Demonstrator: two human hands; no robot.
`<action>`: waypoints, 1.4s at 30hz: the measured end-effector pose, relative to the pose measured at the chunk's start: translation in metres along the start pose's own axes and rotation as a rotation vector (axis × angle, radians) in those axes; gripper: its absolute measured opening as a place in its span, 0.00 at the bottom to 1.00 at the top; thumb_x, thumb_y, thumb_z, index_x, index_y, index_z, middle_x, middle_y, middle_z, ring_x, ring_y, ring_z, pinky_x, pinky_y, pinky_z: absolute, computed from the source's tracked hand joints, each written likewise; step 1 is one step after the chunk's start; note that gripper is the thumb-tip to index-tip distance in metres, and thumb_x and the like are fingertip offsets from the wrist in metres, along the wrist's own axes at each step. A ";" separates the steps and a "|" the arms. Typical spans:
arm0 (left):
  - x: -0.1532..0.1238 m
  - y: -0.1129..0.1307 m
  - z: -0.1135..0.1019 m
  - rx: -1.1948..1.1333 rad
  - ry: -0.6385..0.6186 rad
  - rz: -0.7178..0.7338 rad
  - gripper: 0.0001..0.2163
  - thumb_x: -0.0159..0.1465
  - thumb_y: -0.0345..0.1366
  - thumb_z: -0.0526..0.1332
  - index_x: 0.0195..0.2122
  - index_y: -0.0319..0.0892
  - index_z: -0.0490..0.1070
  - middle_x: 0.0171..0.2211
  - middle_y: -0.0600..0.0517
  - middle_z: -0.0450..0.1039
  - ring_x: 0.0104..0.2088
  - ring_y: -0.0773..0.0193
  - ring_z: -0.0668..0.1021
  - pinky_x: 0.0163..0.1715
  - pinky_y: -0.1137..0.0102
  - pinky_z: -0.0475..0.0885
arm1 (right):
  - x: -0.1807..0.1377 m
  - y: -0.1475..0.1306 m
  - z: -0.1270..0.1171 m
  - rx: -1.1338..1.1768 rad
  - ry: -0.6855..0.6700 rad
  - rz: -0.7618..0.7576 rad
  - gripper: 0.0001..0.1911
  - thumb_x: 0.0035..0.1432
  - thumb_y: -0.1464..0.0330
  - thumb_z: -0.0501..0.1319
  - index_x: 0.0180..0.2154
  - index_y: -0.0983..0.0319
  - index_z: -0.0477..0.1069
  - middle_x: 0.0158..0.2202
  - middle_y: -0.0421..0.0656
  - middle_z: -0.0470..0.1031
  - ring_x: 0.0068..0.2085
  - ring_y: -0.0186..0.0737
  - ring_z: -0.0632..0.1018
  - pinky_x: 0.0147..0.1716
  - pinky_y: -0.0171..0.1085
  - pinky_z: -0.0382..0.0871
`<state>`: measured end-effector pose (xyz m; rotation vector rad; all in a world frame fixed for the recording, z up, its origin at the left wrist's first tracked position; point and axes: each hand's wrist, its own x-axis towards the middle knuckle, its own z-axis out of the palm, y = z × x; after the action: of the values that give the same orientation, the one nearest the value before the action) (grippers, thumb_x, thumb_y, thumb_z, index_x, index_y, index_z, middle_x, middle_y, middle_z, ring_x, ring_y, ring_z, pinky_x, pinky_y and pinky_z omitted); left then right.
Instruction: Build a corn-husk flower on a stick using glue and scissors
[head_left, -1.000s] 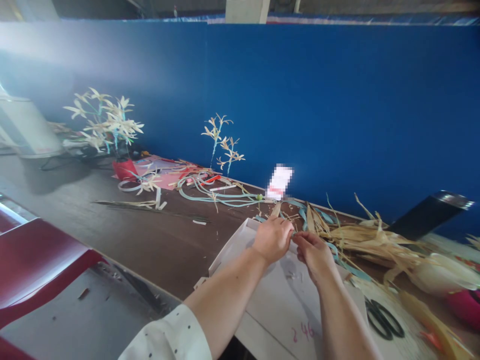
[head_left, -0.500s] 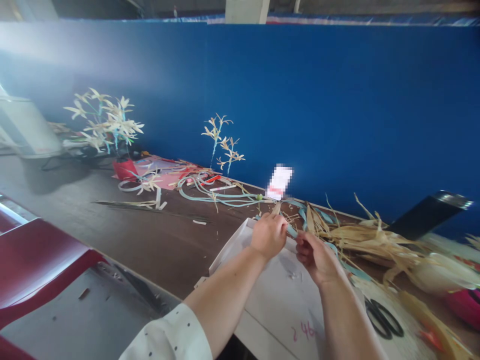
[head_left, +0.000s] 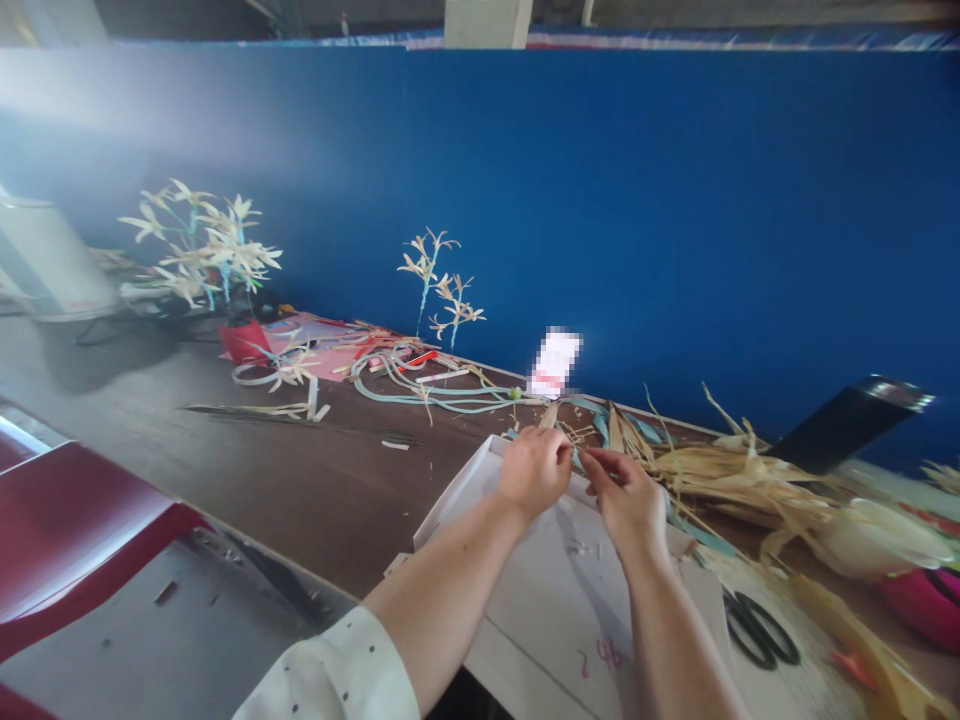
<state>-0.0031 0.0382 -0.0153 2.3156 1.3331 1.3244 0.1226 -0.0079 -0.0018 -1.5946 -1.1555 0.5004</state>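
My left hand and my right hand are held close together over a white board at the table's near edge. Both have their fingers curled in a pinch. Between them runs a thin light-blue strip with a dry straw-coloured piece at its far end. The fingertips of the two hands nearly touch. A heap of dry husk leaves lies just right of my right hand.
Black scissors lie right of the board. Light-blue cords coil on the brown table. Two husk flower sprays stand before the blue wall. A red bowl sits at left, a black cylinder at right.
My right hand has moved up and closer to the left one, its fingers closing on the strip. The left hand has hardly shifted.
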 end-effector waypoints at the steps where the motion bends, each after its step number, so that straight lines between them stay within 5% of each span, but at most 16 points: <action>1: 0.000 0.001 0.000 -0.014 -0.005 -0.006 0.06 0.61 0.34 0.56 0.30 0.42 0.71 0.31 0.51 0.75 0.35 0.62 0.74 0.37 0.68 0.68 | 0.000 0.000 0.001 0.026 -0.012 0.005 0.22 0.46 0.51 0.64 0.35 0.63 0.75 0.27 0.44 0.76 0.23 0.38 0.74 0.20 0.34 0.65; 9: 0.000 0.004 0.001 -0.080 -0.030 -0.043 0.05 0.60 0.34 0.57 0.30 0.42 0.72 0.31 0.52 0.75 0.34 0.63 0.74 0.37 0.70 0.69 | 0.001 0.006 0.003 0.281 -0.085 0.059 0.22 0.41 0.53 0.68 0.33 0.63 0.72 0.28 0.45 0.76 0.30 0.42 0.78 0.24 0.36 0.73; 17: 0.000 0.002 0.000 -0.080 -0.020 0.056 0.06 0.61 0.32 0.57 0.31 0.43 0.73 0.31 0.52 0.76 0.36 0.63 0.74 0.38 0.69 0.67 | 0.001 -0.001 0.000 0.157 -0.019 0.076 0.20 0.42 0.54 0.66 0.30 0.64 0.75 0.23 0.42 0.73 0.23 0.37 0.72 0.24 0.35 0.70; 25: 0.003 -0.001 -0.005 -0.088 -0.163 0.168 0.10 0.65 0.36 0.53 0.34 0.42 0.74 0.33 0.50 0.76 0.37 0.62 0.75 0.41 0.68 0.67 | 0.005 0.006 -0.005 -0.069 0.012 0.033 0.18 0.46 0.54 0.61 0.30 0.62 0.75 0.17 0.39 0.69 0.20 0.38 0.70 0.23 0.35 0.62; 42: 0.005 -0.006 -0.009 -0.005 -0.092 0.103 0.11 0.65 0.35 0.51 0.33 0.41 0.72 0.32 0.49 0.74 0.36 0.61 0.72 0.38 0.68 0.67 | 0.011 0.016 -0.011 -0.212 0.036 -0.012 0.17 0.50 0.57 0.57 0.31 0.62 0.75 0.19 0.42 0.72 0.23 0.43 0.73 0.27 0.38 0.62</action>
<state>-0.0130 0.0432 -0.0104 2.4397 1.1977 1.2306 0.1427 -0.0032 -0.0099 -1.7690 -1.2220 0.3484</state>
